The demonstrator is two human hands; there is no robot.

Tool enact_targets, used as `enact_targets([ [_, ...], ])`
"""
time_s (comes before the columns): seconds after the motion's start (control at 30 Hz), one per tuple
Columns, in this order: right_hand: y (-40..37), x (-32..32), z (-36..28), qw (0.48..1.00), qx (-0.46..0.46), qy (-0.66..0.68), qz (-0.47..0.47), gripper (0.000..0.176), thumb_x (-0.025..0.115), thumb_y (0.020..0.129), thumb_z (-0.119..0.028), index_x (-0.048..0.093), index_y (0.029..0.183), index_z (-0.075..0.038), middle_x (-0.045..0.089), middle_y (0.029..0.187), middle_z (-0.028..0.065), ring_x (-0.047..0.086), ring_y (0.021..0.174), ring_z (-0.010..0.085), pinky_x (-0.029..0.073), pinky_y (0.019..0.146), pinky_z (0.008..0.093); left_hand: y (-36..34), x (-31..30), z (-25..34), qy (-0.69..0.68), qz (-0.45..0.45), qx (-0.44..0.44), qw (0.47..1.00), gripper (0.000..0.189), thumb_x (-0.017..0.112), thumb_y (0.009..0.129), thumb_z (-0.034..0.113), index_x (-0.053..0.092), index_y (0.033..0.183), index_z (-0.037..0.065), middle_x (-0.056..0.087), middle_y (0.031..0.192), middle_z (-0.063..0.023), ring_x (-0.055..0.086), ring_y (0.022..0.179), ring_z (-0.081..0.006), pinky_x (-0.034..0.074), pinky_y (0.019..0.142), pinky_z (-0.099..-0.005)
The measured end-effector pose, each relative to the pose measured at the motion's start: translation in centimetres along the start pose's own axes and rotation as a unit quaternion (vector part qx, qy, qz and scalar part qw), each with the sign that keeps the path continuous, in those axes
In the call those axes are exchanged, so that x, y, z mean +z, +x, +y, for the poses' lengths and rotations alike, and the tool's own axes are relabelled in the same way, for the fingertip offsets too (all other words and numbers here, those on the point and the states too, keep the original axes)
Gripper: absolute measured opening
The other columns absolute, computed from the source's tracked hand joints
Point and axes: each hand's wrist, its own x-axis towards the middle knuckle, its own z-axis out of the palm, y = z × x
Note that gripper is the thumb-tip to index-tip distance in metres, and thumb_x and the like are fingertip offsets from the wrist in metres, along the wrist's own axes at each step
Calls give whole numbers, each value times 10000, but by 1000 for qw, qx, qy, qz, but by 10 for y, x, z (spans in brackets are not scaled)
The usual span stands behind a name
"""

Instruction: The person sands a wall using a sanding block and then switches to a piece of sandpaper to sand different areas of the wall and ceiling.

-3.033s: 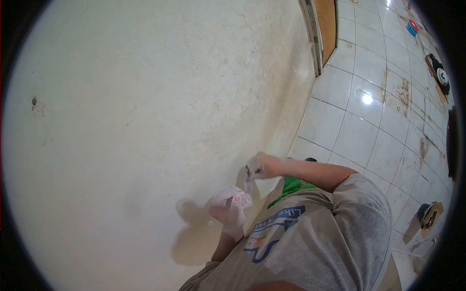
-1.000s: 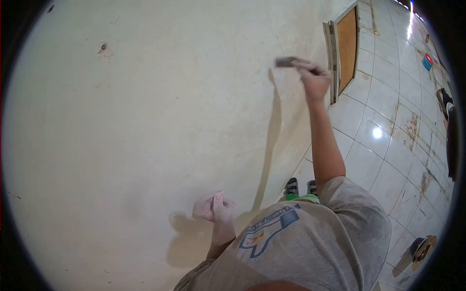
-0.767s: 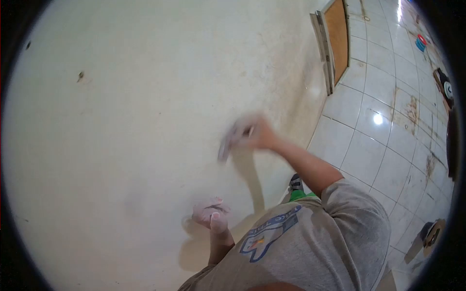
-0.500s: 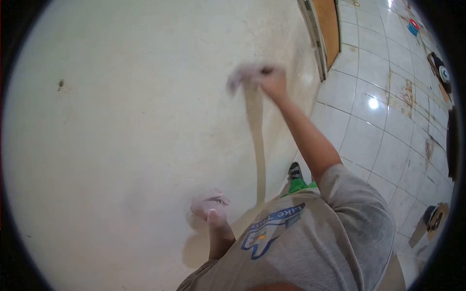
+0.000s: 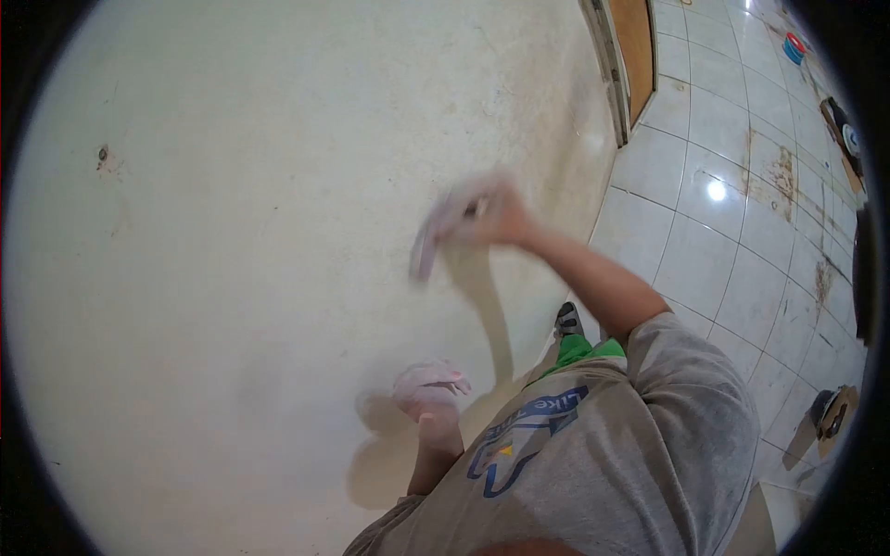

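A pale plastered wall [image 5: 232, 278] fills the left and middle of the view. My right hand [image 5: 477, 218] is at this wall, blurred by motion, with its fingers bent round a small dark spot. A pale, lilac-grey strip reaches down from it; whether this is a held piece or dusty fingers I cannot make out. Lower down, my left hand [image 5: 431, 385] is by the wall near my body, whitish with dust, its fingers loosely bent and slightly apart. Nothing shows in it. Both hands cast shadows on the wall.
A brown door [image 5: 635, 56] in its frame stands at the top right. White floor tiles [image 5: 705, 241], stained in places, run down the right side. A red and blue round object [image 5: 794, 48] and a cardboard piece [image 5: 837, 419] lie there. My sandalled foot [image 5: 568, 320] is near the wall.
My right hand has swept down and a little left along the wall. My left hand has shifted slightly right, and its fingers have turned to the right.
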Motion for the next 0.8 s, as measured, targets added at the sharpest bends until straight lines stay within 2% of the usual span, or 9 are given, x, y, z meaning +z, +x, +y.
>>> enact_targets([
  [0.07, 32, -47, 7, 957, 65, 36, 281, 30, 800, 818, -10, 772, 810, -12, 790, 912, 98, 743, 810, 147, 598, 774, 316, -6, -2, -6, 8, 3, -6, 1000, 649, 649, 946, 577, 663, 750, -41, 660, 668, -166, 634, 501, -261, 424, 437, -299],
  [0.13, 51, -93, 4, 898, -94, 110, 415, 27, 789, 820, 9, 768, 806, -1, 791, 923, 108, 747, 802, 158, 606, 794, 332, -13, -3, -6, 31, 16, -23, 999, 607, 640, 972, 522, 659, 732, -35, 664, 668, -160, 631, 496, -258, 432, 442, -298],
  [0.27, 32, -39, -7, 988, 56, 71, 122, 45, 821, 813, -68, 783, 806, -46, 783, 882, 73, 745, 801, 158, 595, 759, 311, -8, 7, -3, 32, 0, 17, 999, 550, 635, 993, 452, 662, 734, -33, 655, 648, -142, 625, 494, -246, 443, 445, -304],
  [0.37, -21, 49, -19, 955, -226, -16, -191, 89, 786, 757, -68, 768, 817, -131, 730, 833, 54, 696, 746, 213, 527, 656, 345, -11, 13, 0, 116, 20, 75, 990, 562, 638, 973, 481, 660, 764, -41, 623, 625, -126, 611, 498, -228, 449, 447, -312],
  [0.4, -42, 62, -40, 960, -172, -58, -215, 155, 706, 703, -14, 764, 810, -109, 711, 808, 68, 687, 780, 289, 530, 717, 382, -11, 11, 2, 121, 22, 84, 989, 554, 640, 971, 474, 663, 765, -40, 626, 627, -127, 614, 503, -227, 452, 452, -311],
  [0.47, -37, 56, -28, 963, -161, 47, -211, 147, 726, 708, -28, 768, 821, -111, 717, 813, 65, 688, 756, 263, 530, 686, 367, -8, 8, 3, 109, 11, 74, 991, 538, 646, 969, 460, 667, 766, -38, 632, 630, -128, 620, 512, -224, 458, 460, -310],
  [0.57, 19, -31, -19, 978, 80, -49, 187, 102, 833, 812, -137, 786, 845, -53, 751, 817, 11, 639, 728, 77, 534, 682, 291, -5, 6, 1, 79, 2, 49, 996, 513, 654, 965, 438, 674, 769, -36, 640, 635, -129, 628, 527, -220, 468, 473, -308],
  [0.63, 61, -106, -10, 894, -51, 21, 446, 31, 770, 823, -6, 783, 838, 17, 783, 884, 127, 734, 817, 156, 582, 745, 310, -5, 8, -1, 55, -1, 39, 998, 497, 660, 962, 424, 679, 771, -34, 646, 639, -131, 634, 536, -217, 474, 482, -307],
  [0.8, 70, -83, -15, 983, 41, -52, 172, 61, 753, 781, 72, 777, 800, 19, 783, 888, 147, 767, 856, 215, 598, 785, 326, -8, 9, -12, -43, -10, 6, 999, 456, 674, 956, 388, 690, 775, -29, 660, 647, -133, 648, 560, -211, 490, 503, -304],
])
